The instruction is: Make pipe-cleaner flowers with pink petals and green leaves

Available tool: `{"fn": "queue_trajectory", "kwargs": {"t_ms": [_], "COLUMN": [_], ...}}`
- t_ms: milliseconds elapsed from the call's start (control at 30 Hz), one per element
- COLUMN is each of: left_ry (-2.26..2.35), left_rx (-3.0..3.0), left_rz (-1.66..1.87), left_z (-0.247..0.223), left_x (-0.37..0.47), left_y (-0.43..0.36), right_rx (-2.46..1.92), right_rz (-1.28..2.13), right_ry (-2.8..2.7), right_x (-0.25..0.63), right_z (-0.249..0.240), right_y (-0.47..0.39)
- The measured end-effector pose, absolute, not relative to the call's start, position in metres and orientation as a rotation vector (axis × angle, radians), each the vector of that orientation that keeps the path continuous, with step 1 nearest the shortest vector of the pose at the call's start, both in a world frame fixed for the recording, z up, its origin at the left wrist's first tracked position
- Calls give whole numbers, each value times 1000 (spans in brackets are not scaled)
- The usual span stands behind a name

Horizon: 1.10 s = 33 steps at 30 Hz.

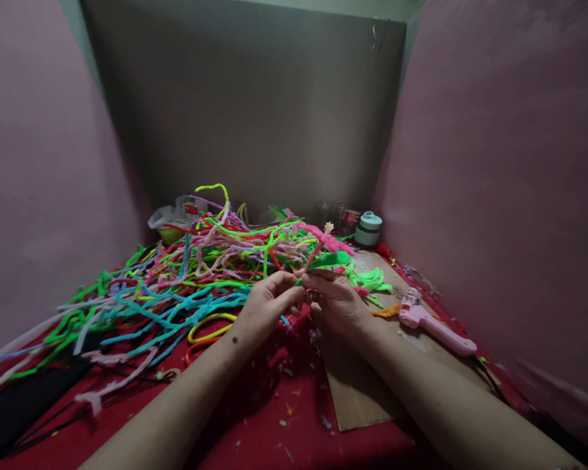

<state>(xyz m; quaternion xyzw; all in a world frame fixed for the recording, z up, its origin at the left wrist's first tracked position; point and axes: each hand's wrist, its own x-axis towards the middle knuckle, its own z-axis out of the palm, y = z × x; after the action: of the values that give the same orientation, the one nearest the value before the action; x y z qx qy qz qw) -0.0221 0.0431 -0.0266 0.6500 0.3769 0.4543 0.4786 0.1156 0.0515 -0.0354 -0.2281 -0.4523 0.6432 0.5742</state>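
My left hand and my right hand meet over the front of the table, fingers closed in a pinch. Between them is a fuzzy pipe cleaner piece with a pink stem and a flat green leaf-like part. Its lower end is hidden by my fingers. A bright pink fuzzy shape with a pale tip shows just behind; I cannot tell whether it is joined to the held piece. Left of and beyond my hands spreads a large heap of pipe cleaners in many colours.
A pink glue gun lies on a cardboard sheet at the right, its cord trailing forward. Behind stand a pale green bottle and a plastic bag. Small scraps dot the red cloth. Walls enclose three sides.
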Motion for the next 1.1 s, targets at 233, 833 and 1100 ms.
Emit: {"fn": "queue_trajectory", "kwargs": {"t_ms": [233, 833, 1100], "left_ry": [1324, 614, 603], "left_rx": [2252, 982, 987], "left_rz": [1284, 1043, 941], "left_z": [-42, -18, -19], "left_x": [-25, -16, -16], "left_y": [40, 31, 31], "right_rx": [-696, -568, -551], "right_rz": [1371, 1351, 1433], "right_ry": [-1045, -1408, -1293], "right_x": [113, 123, 120], "right_z": [-46, -26, -41], "right_y": [53, 45, 55]}}
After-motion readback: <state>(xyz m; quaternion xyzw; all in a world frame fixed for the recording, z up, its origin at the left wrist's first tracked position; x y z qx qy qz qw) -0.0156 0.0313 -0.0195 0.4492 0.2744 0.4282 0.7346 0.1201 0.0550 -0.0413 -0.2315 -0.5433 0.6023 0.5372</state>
